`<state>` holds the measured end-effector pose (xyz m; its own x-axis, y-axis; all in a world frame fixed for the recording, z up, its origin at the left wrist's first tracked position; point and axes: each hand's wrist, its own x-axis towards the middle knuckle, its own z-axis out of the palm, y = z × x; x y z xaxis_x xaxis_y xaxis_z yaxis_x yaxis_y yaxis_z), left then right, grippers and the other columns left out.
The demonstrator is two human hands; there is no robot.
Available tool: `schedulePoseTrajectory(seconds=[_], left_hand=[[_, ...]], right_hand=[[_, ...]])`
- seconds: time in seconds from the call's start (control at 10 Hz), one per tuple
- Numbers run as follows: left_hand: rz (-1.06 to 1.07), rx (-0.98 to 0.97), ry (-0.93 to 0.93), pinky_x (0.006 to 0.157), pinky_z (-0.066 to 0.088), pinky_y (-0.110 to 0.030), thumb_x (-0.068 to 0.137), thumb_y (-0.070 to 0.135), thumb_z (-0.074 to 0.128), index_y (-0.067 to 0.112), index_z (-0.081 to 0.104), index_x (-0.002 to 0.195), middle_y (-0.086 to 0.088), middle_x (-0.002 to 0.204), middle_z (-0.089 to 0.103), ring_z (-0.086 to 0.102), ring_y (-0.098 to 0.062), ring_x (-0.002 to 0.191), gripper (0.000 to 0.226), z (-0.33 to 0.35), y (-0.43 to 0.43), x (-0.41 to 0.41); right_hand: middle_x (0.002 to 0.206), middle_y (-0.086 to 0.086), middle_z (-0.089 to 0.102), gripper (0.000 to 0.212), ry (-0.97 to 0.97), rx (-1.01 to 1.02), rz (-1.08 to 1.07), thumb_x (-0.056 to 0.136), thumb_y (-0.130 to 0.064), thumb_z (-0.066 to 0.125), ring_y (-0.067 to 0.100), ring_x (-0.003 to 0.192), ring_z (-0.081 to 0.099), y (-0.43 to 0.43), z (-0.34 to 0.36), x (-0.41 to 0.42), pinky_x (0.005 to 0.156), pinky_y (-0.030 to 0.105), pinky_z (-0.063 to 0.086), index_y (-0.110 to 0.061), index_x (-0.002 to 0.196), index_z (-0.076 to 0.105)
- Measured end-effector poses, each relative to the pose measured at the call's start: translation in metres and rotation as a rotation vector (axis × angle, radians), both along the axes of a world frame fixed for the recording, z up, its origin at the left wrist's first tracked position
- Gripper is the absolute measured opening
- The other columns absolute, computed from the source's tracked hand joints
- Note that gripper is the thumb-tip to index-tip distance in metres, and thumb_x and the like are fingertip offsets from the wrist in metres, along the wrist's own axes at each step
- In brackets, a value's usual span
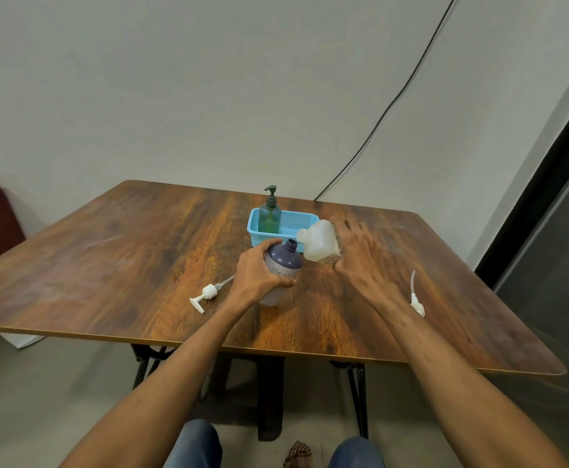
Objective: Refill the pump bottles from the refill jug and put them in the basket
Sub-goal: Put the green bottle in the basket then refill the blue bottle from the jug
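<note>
Head view: left hand [259,272] curls its fingers round the uncapped purple bottle [283,265] mid-way across the tabletop [107,265], steadying it. Right hand [355,256] clasps the refill jug [320,246] in its fingers, tipped toward the bottle's neck for pouring, just before the basket [254,231].

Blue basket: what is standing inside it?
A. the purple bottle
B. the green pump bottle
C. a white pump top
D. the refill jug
B: the green pump bottle stands upright in the blue basket, while the left hand holds the purple bottle and the right hand holds the refill jug, both in front of the basket.
</note>
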<state>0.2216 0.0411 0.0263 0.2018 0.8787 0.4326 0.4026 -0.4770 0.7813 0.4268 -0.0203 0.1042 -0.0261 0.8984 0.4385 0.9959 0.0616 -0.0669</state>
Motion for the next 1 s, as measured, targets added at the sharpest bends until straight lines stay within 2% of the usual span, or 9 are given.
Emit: schedulePoseTrajectory(seconds=[0.1,0.5,0.6,0.7,0.8,1.0], left_hand=[[0.011,-0.021,0.013,0.099,0.054,-0.037,0.053,0.033,0.096,0.018,0.056,0.135,0.002,0.127,0.064,0.061,-0.013,0.111,0.093,-0.001,0.002,-0.001],[0.01,-0.052,0.049,0.098,0.05,-0.031,0.056,0.03,0.095,0.016,0.055,0.136,0.0,0.13,0.063,0.058,-0.011,0.112,0.091,0.001,0.001,-0.002],[0.012,-0.054,0.058,0.099,0.051,-0.033,0.056,0.029,0.095,0.017,0.056,0.136,0.001,0.129,0.063,0.058,-0.011,0.112,0.09,0.001,0.001,-0.002],[0.013,-0.055,0.064,0.099,0.052,-0.035,0.056,0.029,0.095,0.017,0.056,0.135,0.0,0.129,0.063,0.058,-0.011,0.112,0.089,0.002,0.0,-0.003],[0.011,-0.052,0.071,0.1,0.052,-0.035,0.056,0.029,0.095,0.016,0.056,0.136,0.0,0.129,0.063,0.058,-0.013,0.113,0.09,0.002,-0.001,-0.003],[0.009,-0.055,0.083,0.099,0.052,-0.036,0.054,0.031,0.096,0.017,0.056,0.135,0.001,0.128,0.064,0.059,-0.012,0.112,0.091,0.001,0.0,-0.004]], right_hand=[[0.138,0.013,0.051,0.071,-0.02,0.003,0.018,0.081,-0.013,0.074,0.032,0.124,0.048,-0.002,0.003,-0.002,0.096,0.042,0.043,-0.013,0.146,0.044],[0.137,0.019,0.051,0.074,-0.144,0.009,0.023,0.079,-0.006,0.075,0.038,0.124,0.047,0.004,0.009,-0.004,0.1,0.05,0.039,-0.01,0.146,0.044],[0.134,0.019,0.052,0.075,-0.176,0.004,0.024,0.076,-0.006,0.077,0.039,0.121,0.048,0.006,0.01,-0.005,0.099,0.051,0.041,-0.011,0.144,0.046],[0.128,0.019,0.055,0.076,-0.195,0.029,0.015,0.072,-0.007,0.081,0.039,0.116,0.051,0.01,0.008,-0.005,0.096,0.053,0.044,-0.011,0.141,0.05],[0.122,0.015,0.06,0.083,-0.217,0.063,0.002,0.063,-0.019,0.092,0.036,0.109,0.056,0.017,0.001,-0.002,0.092,0.054,0.049,-0.016,0.136,0.053],[0.124,0.014,0.06,0.084,-0.243,0.072,0.001,0.063,-0.021,0.092,0.036,0.11,0.056,0.022,-0.002,0.0,0.095,0.055,0.048,-0.019,0.137,0.052]])
